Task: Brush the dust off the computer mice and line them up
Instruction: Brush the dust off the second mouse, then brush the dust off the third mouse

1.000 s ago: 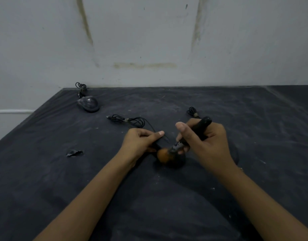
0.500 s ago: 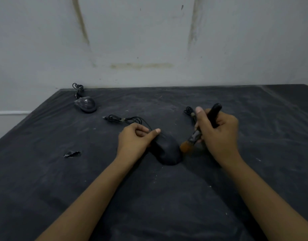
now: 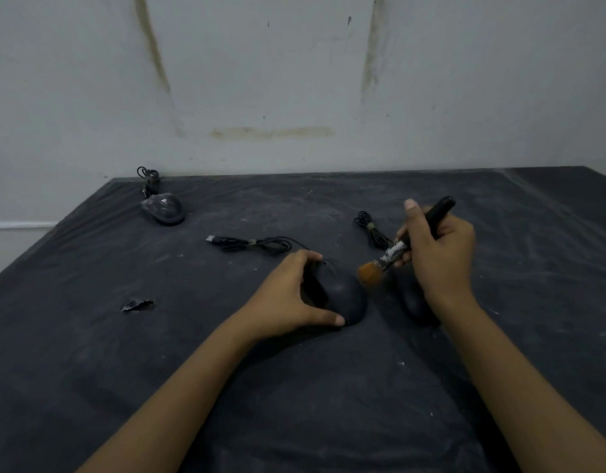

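The mouse (image 3: 342, 291) sits on the cloth (image 3: 192, 353) with my left hand (image 3: 288, 298) curled round it and my right hand (image 3: 438, 254) clamped on the brush (image 3: 393, 251), bristles at its right edge, so a hard sweep could flick dust onto the second mouse (image 3: 414, 303) under my wrist

Second mouse (image 3: 412, 303) half-hidden behind right hand (image 3: 438, 254) — dark, outline unclear, both forearms (image 3: 192, 404) cut off below
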